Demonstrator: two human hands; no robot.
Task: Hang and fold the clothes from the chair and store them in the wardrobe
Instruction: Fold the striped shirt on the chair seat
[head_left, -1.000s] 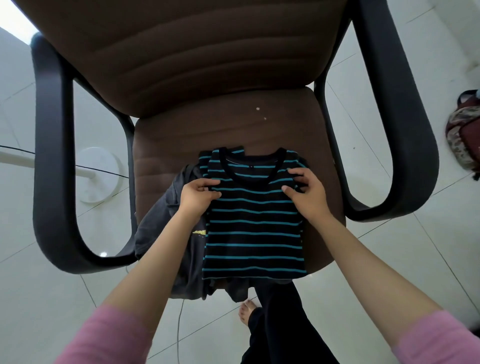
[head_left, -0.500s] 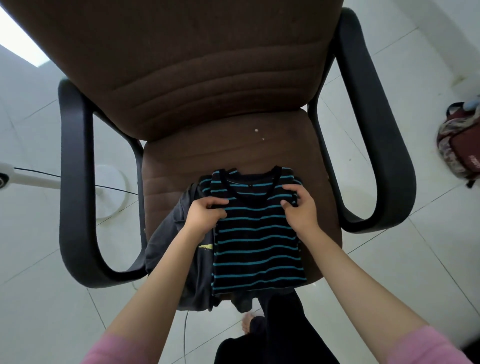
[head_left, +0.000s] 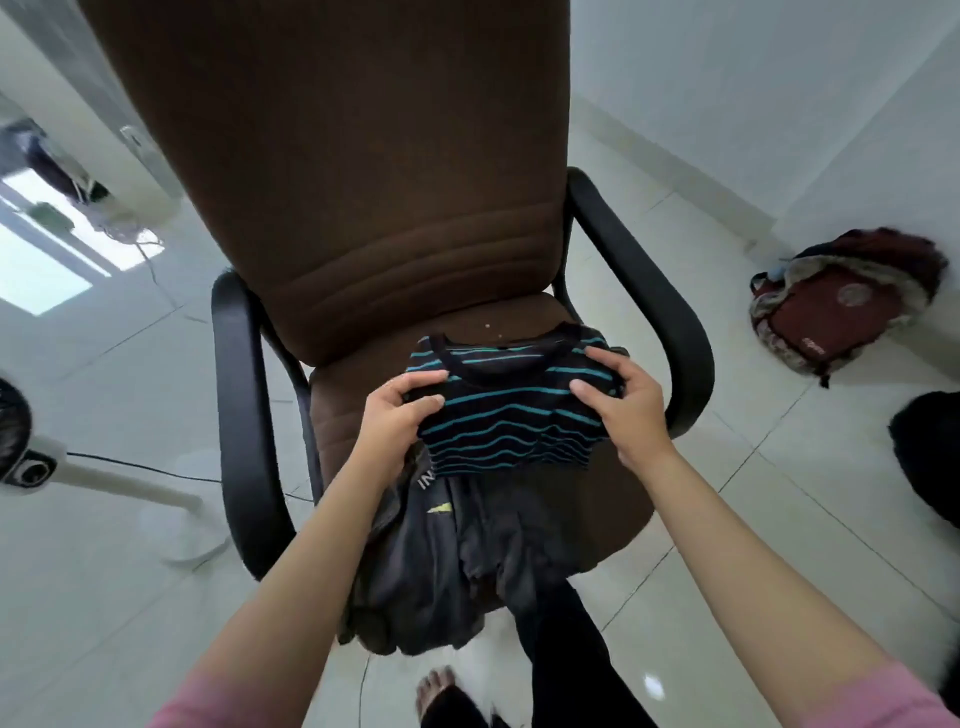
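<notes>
Fingers of both hands are curled round the side edges of the folded striped shirt (head_left: 511, 410), thumbs on top, so each hand is gripping cloth. Going from the left: a white fan stand (head_left: 114, 480) sits on the floor tiles, then the chair's black left armrest (head_left: 236, 415). Next comes the left hand (head_left: 397, 423), pinching the shirt's left edge. The shirt itself looks raised just above the brown chair (head_left: 374, 208) seat, collar facing the backrest. Below it a dark grey garment (head_left: 467, 561) lies over the seat's front edge, not yet folded. The right hand (head_left: 623, 410) holds the shirt's right edge, and well apart on the floor lies a maroon backpack (head_left: 841, 301).

To carry the fold intact, I would keep both grips level and the bundle taut between them, with fingers supporting underneath, so the layers don't slide open on the way to the wardrobe
</notes>
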